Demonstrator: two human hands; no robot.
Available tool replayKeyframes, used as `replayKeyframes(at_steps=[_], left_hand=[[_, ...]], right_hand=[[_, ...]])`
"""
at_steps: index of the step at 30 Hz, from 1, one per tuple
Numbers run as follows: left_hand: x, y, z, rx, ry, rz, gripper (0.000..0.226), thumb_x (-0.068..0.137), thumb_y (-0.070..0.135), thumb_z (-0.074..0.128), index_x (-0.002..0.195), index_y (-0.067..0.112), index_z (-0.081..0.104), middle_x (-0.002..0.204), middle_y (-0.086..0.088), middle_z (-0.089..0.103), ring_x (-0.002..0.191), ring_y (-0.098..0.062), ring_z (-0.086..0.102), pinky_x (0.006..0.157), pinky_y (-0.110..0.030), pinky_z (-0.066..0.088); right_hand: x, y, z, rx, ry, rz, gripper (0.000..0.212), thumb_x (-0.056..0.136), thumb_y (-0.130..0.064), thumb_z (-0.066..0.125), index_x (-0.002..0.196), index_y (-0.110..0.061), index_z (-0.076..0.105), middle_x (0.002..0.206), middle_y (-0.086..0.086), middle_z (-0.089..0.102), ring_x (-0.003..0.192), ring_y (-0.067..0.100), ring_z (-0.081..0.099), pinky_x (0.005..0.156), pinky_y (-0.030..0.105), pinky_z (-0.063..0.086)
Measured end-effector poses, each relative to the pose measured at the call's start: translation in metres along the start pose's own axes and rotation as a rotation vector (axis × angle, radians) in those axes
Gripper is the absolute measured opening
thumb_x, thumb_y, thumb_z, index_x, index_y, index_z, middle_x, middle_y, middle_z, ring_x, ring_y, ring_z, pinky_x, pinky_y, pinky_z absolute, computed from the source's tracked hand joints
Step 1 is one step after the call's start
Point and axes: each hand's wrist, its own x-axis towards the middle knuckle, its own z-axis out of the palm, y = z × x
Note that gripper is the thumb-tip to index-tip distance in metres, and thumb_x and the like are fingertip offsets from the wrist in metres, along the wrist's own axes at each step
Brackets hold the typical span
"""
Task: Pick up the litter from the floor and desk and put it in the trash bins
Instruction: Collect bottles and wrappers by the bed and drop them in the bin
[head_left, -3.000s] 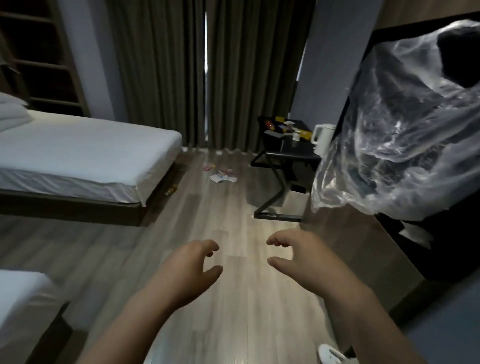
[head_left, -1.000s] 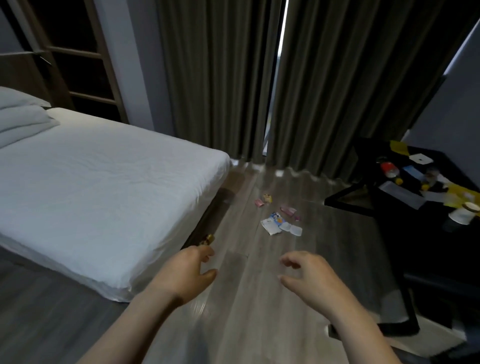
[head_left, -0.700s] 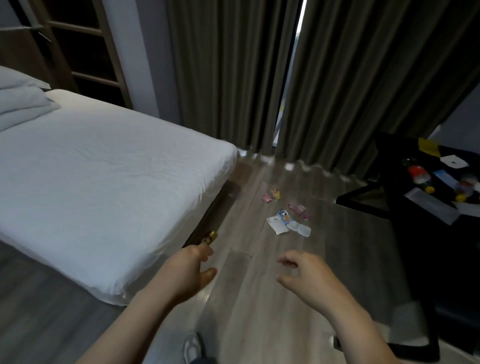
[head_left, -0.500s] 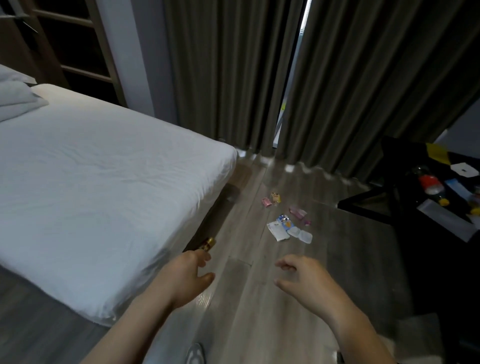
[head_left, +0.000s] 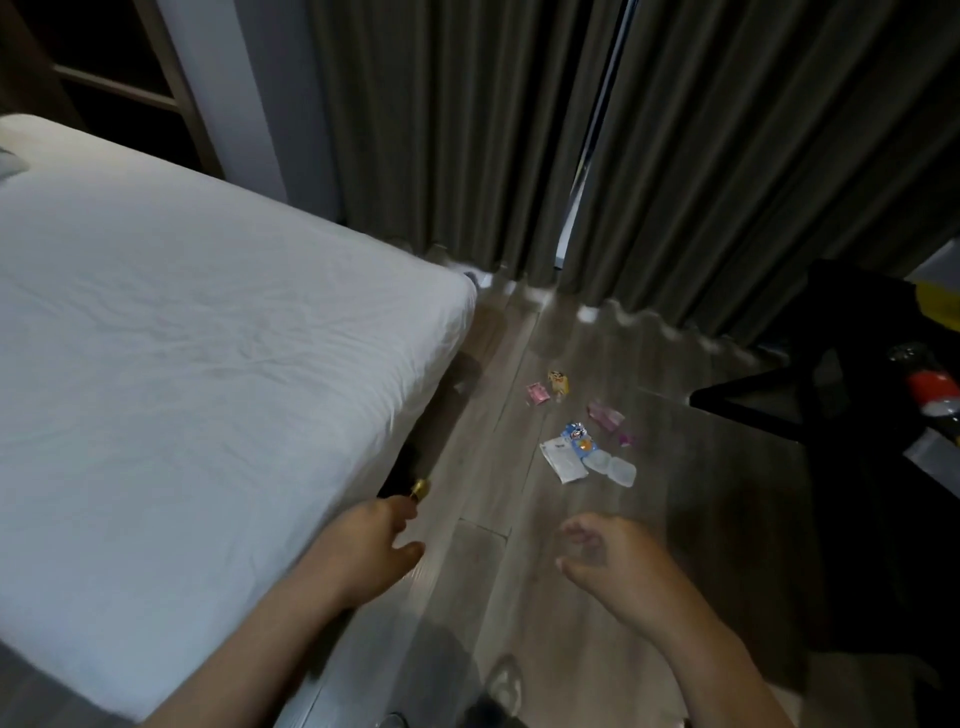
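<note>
Low over the near stretch of floor (head_left: 493, 582), the person is holding out both hands and carrying nothing. The left hand (head_left: 371, 551) is hanging by the bed's edge with its fingers (head_left: 402, 522) loosely curled, and the right hand (head_left: 621, 558) is hovering beside it, fingers (head_left: 574, 532) bent and slightly apart.

Just beyond the left hand, a small gold wrapper (head_left: 420, 488) is lying against the foot of the bed (head_left: 208, 364), half in shadow. I judge it the easiest piece to miss, so it is worth taking first.

Farther along, the main litter is sitting scattered on the boards: a white packet (head_left: 563, 465) touching a clear blister tray (head_left: 615, 472), a blue wrapper (head_left: 577, 435), then pink wrappers (head_left: 605, 415) and a yellow wrapper (head_left: 559, 383). These are looking flat and light, so crouching close and pinching each by an edge, gathering several into one hand, should serve better than scooping.

Off to the right, the dark counter (head_left: 857, 322) is carrying more scraps. No bin is showing from where I am standing.
</note>
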Motion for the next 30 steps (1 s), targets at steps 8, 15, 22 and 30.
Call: replayKeyframes(at_steps=[8, 15, 22, 30], left_hand=[[0.092, 0.031, -0.008, 0.009, 0.033, -0.053, 0.036, 0.087, 0.037, 0.057, 0.122, 0.025, 0.056, 0.116, 0.002, 0.063, 0.102, -0.014, 0.059, 0.077, -0.02, 0.041], [0.166, 0.055, -0.014, -0.066, 0.08, -0.138, 0.033, 0.086, 0.039, 0.058, 0.116, 0.026, 0.058, 0.109, 0.006, 0.064, 0.093, -0.01, 0.06, 0.075, -0.021, 0.046], [0.224, 0.05, -0.015, -0.093, -0.002, -0.177, 0.038, 0.087, 0.036, 0.057, 0.122, 0.022, 0.056, 0.112, 0.004, 0.063, 0.099, -0.011, 0.06, 0.08, -0.021, 0.045], [0.308, 0.028, -0.024, -0.07, -0.069, -0.201, 0.04, 0.089, 0.039, 0.055, 0.125, 0.023, 0.052, 0.119, 0.002, 0.061, 0.106, -0.014, 0.058, 0.074, -0.017, 0.035]], right_hand=[[0.111, 0.028, -0.045, -0.026, -0.054, -0.044, 0.034, 0.08, -0.027, 0.071, 0.114, -0.026, 0.066, 0.108, -0.008, 0.066, 0.095, 0.001, 0.056, 0.08, 0.014, 0.042], [0.201, 0.052, -0.081, -0.08, -0.09, -0.107, 0.036, 0.077, -0.029, 0.07, 0.113, -0.028, 0.067, 0.103, -0.012, 0.065, 0.091, -0.001, 0.056, 0.08, 0.013, 0.041], [0.273, 0.059, -0.087, -0.066, -0.186, -0.075, 0.036, 0.079, -0.027, 0.07, 0.114, -0.026, 0.065, 0.109, -0.009, 0.065, 0.099, 0.004, 0.058, 0.081, 0.016, 0.043], [0.351, 0.051, -0.088, -0.132, -0.197, -0.054, 0.021, 0.078, -0.026, 0.066, 0.098, -0.027, 0.066, 0.088, -0.014, 0.056, 0.088, 0.004, 0.052, 0.062, 0.013, 0.032]])
